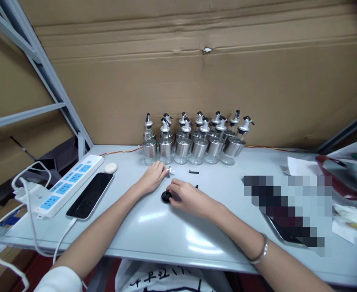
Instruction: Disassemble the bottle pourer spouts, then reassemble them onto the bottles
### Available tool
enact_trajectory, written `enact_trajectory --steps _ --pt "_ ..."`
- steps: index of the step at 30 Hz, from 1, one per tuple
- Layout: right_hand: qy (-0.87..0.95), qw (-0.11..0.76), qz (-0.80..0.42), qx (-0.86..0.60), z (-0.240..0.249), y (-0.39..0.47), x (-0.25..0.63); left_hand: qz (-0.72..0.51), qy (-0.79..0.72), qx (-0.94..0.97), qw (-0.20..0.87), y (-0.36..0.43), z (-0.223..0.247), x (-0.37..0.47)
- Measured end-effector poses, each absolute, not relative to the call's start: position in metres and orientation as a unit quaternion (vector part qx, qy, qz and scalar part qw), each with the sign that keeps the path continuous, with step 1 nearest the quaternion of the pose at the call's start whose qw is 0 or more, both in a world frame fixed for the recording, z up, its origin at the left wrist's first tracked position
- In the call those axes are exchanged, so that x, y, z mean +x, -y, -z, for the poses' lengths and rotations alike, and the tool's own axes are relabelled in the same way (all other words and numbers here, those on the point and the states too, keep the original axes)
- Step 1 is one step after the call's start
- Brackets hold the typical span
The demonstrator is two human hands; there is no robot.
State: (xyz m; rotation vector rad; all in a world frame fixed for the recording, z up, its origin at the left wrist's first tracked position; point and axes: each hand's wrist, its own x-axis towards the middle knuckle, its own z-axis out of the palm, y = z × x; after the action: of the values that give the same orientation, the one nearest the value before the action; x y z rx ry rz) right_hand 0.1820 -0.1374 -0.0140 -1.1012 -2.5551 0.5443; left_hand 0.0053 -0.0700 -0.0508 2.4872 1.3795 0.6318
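– White shirt with black lettering nearest, at the tabletop's near edge. Left hand?
– Fingers bent, nearly closed, pinching a small white-silver piece that pokes out to the right.
– Right hand?
– Thumb and fingers curled in, closed on the right side of the black round part. Can't tell if it's lifted.
– Part vs left hand?
– Nearer, slightly right, not touching.
– Loose bits?
– Thin black strip, right of the white-silver piece, beyond right hand. Small black piece just past right hand, partly hidden.
– Far side?
– Spout-topped bottles, rows, beyond both hands.
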Motion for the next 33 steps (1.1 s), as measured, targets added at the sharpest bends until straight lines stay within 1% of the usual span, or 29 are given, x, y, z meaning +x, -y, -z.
enact_trajectory --steps 2,6,8,10,12,16,19,22,24,26,28,30,33 --pt "0.895 0.158 -0.181 -0.376 0.012 0.139 0.182 -0.245 -0.479 0.839 0.087 0.072 0.047 0.006" --pt "0.888 0.217 -0.173 -0.367 0.006 0.137 0.191 -0.433 -0.476 0.764 0.036 0.064 0.02 0.013" --pt "0.879 0.258 -0.16 -0.367 0.005 0.134 0.195 -0.498 -0.473 0.725 0.041 0.05 0.002 0.022" --pt "0.871 0.291 -0.144 -0.368 0.004 0.132 0.199 -0.522 -0.481 0.703 0.039 0.032 -0.014 0.032" --pt "0.865 0.312 -0.127 -0.371 0.003 0.131 0.2 -0.53 -0.49 0.692 0.01 0.016 -0.026 0.042" --pt "0.857 0.358 -0.081 -0.361 0.001 0.131 0.203 -0.5 -0.51 0.698 -0.039 0.005 -0.034 0.047" --pt "0.835 0.426 -0.039 -0.345 -0.001 0.13 0.205 -0.511 -0.466 0.72 -0.051 0.018 -0.035 0.042" --pt "0.793 0.503 0.009 -0.345 -0.002 0.128 0.207 -0.558 -0.401 0.724 -0.062 0.039 -0.042 0.041" --pt "0.762 0.537 0.04 -0.359 -0.004 0.126 0.208 -0.593 -0.358 0.718 -0.069 0.055 -0.05 0.045" --pt "0.743 0.55 0.054 -0.378 -0.004 0.124 0.21 -0.633 -0.316 0.705 -0.053 0.07 -0.058 0.055" --pt "0.736 0.549 0.043 -0.395 -0.004 0.123 0.211 -0.662 -0.267 0.7 -0.012 0.086 -0.061 0.068" --pt "0.737 0.539 0.008 -0.407 -0.002 0.123 0.212 -0.679 -0.226 0.696 0.061 0.1 -0.06 0.083" --pt "0.746 0.523 -0.01 -0.412 0.002 0.124 0.214 -0.695 -0.199 0.656 0.216 0.114 -0.058 0.098"
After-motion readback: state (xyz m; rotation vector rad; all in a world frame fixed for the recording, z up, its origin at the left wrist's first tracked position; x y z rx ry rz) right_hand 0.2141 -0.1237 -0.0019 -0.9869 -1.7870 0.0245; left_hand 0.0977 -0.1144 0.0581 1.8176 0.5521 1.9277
